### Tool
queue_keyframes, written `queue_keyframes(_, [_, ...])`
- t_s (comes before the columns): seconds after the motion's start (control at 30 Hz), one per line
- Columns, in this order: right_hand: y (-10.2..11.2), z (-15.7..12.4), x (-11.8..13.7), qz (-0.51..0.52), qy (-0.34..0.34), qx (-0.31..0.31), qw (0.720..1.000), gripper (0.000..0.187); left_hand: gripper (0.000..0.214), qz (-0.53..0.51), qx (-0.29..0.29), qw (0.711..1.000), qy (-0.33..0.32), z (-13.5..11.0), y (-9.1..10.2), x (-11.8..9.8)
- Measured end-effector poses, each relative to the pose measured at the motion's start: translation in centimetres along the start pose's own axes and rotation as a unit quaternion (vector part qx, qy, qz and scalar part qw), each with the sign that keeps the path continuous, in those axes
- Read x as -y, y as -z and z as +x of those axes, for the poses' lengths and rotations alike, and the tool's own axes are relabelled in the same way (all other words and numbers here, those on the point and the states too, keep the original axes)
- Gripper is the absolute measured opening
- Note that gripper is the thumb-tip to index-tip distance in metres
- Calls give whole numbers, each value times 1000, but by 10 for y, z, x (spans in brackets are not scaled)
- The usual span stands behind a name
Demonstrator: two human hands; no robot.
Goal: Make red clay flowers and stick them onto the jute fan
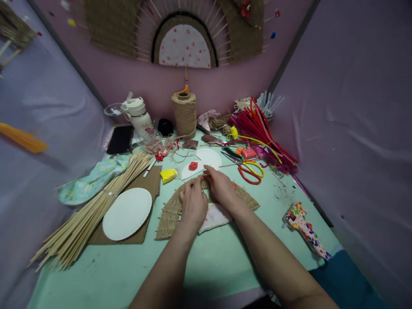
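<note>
A small fan [169,216] of woven brown twine on thin sticks lies on the table under both hands, with a spotted white cloth half-disc [214,218] at its lower middle. My left hand [194,201] is over the fan's upper middle, its fingers bent and pressed together. From the right, my right hand [221,185] meets it at the fan's top edge, thumb and fingers pinched. What lies between the fingertips is hidden. An orange-red bit [234,186] shows on the fan beside my right hand. Just beyond sits a red clay piece [193,165] on a cut white paper plate [209,157].
Left are a bundle of sticks [117,189], a white oval disc [128,213] and cardboard [139,234]. Behind stand a twine spool [184,116] and bottle [138,116]. Scissors [251,173] and red pipe cleaners [264,133] are right, with a glue gun [307,231] nearer.
</note>
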State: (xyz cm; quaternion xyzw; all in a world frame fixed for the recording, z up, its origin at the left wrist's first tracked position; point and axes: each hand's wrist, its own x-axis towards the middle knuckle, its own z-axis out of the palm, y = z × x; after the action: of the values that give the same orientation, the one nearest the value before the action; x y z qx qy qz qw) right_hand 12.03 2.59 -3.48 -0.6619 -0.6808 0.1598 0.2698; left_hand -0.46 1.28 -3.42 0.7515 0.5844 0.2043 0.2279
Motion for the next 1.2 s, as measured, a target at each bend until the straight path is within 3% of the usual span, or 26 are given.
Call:
queue_keyframes(0.37, [5,1,-2,13,-21,-19,1000,44,58,-33,-22,999,-15,2,-1,4])
queue_keyframes(0.7, [12,-1,3,28,-23,-16,999,40,62,14,17,999,-34,2,2,1])
queue_keyframes(0.93, [13,-1,2,26,-28,-33,999,39,59,-15,-38,999,-22,4,4,1])
queue_keyframes(1.2, [13,-2,0,34,-25,-24,999,39,59,43,3,998,-35,5,4,0])
